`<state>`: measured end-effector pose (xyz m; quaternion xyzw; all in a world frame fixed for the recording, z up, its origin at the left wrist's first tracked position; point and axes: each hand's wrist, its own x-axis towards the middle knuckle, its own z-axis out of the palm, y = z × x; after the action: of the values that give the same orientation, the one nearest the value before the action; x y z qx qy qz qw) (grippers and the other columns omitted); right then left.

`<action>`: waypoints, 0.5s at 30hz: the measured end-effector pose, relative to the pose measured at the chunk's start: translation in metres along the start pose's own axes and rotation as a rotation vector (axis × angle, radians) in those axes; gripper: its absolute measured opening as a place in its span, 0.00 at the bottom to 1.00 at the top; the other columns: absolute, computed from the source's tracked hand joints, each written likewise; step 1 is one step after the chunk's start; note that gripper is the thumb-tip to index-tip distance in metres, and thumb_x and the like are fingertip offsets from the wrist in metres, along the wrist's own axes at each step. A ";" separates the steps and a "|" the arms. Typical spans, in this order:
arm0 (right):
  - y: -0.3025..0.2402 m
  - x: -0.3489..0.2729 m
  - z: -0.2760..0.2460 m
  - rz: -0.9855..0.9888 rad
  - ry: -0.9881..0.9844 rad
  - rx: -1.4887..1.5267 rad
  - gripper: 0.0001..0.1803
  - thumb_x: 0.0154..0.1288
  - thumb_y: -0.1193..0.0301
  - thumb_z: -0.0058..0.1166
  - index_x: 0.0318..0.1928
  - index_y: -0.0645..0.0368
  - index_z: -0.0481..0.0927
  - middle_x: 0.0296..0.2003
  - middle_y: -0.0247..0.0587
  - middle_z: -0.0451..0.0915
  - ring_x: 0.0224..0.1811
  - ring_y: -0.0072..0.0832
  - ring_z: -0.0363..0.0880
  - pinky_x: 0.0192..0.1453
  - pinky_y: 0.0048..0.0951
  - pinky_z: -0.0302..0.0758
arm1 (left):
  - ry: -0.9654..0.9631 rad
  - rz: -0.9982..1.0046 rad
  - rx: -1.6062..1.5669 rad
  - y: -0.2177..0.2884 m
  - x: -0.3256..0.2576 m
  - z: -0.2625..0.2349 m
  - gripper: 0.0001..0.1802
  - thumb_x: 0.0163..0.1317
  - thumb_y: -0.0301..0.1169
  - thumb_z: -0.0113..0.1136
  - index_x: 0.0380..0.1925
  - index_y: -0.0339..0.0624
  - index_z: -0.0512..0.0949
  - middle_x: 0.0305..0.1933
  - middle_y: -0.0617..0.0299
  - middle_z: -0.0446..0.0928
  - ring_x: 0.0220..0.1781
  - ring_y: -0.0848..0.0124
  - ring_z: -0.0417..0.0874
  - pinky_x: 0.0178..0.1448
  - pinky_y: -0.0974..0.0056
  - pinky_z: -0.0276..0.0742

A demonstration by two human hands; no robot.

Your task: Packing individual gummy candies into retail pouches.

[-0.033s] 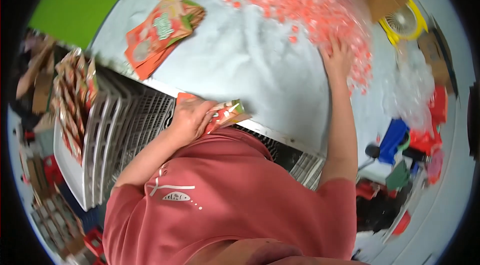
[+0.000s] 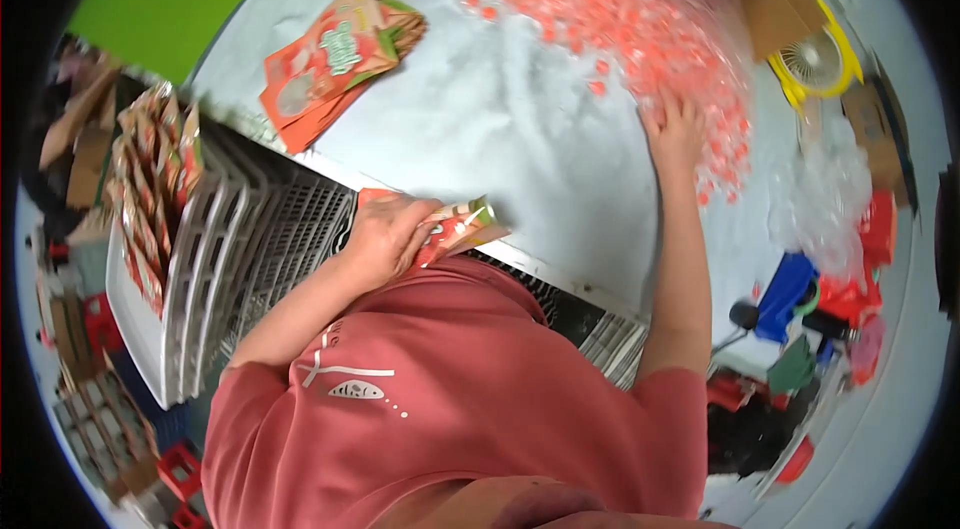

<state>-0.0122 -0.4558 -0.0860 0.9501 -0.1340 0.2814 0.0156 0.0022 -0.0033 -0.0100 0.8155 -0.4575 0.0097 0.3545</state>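
orange pouch [image 2: 452,227] clamped in left hand [image 2: 385,237] fingers at the table [image 2: 520,129] edge, right hand [image 2: 676,132] laid flat, fingers spread, on pink pieces [image 2: 610,9] further up the table

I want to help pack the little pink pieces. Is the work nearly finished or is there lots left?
Some looks done: pouches stand packed in the white crate. In hand now: the left hand holds one orange pouch at the table edge, and the right hand reaches into the heap of small pink pieces. Plenty seems left: the heap is big, and flat pouches wait on the table.
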 end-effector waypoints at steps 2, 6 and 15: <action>-0.021 -0.013 -0.002 -0.018 -0.056 0.120 0.29 0.62 0.55 0.62 0.62 0.49 0.77 0.58 0.48 0.75 0.58 0.52 0.71 0.63 0.51 0.68 | 0.052 -0.070 -0.012 0.004 -0.006 -0.001 0.06 0.62 0.26 0.61 0.38 0.38 0.78 0.27 0.51 0.78 0.27 0.52 0.80 0.35 0.52 0.74; -0.070 -0.030 -0.029 -0.114 -0.157 0.298 0.28 0.64 0.56 0.61 0.63 0.48 0.76 0.61 0.48 0.74 0.62 0.51 0.70 0.65 0.51 0.66 | 0.042 0.022 0.066 0.009 -0.003 -0.012 0.08 0.60 0.26 0.62 0.40 0.40 0.80 0.31 0.56 0.80 0.34 0.57 0.81 0.36 0.56 0.74; -0.073 -0.057 -0.061 -0.234 -0.287 0.323 0.34 0.68 0.60 0.56 0.72 0.52 0.64 0.73 0.46 0.60 0.73 0.48 0.59 0.73 0.49 0.55 | -0.094 0.018 0.078 0.011 -0.008 -0.034 0.10 0.53 0.27 0.68 0.37 0.40 0.84 0.37 0.61 0.83 0.35 0.62 0.79 0.36 0.61 0.78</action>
<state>-0.0710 -0.3650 -0.0620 0.9795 0.0231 0.1575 -0.1232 0.0002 0.0188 0.0190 0.8241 -0.4803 -0.0077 0.3002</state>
